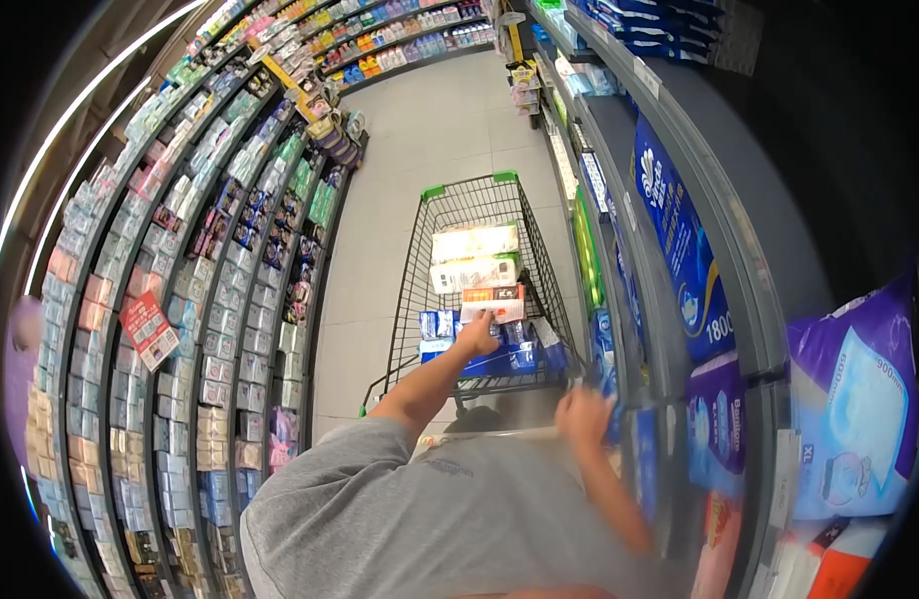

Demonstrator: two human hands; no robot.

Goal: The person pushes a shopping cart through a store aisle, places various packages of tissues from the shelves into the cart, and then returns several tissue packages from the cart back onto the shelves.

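My left hand (476, 335) reaches into the shopping cart (412, 270), its fingers closed on the near edge of an orange-and-white pack (493, 298). Behind that pack lie two white packs with green trim, a nearer one (473, 275) and a farther one (474, 240). Several blue-and-white packs (520, 349) fill the near end of the cart, partly covered by my left hand. My right hand (584, 414), slightly blurred, is closed at the right end of the cart's handle; its grip is only partly visible.
Shelves of small packs (220, 344) line the left side, with a red-and-white sign (149, 330). Close on the right stands a dark shelf unit (714, 190) with a large purple-and-blue pack (854, 399). Tiled floor (380, 215) runs ahead to bottle shelves (410, 45).
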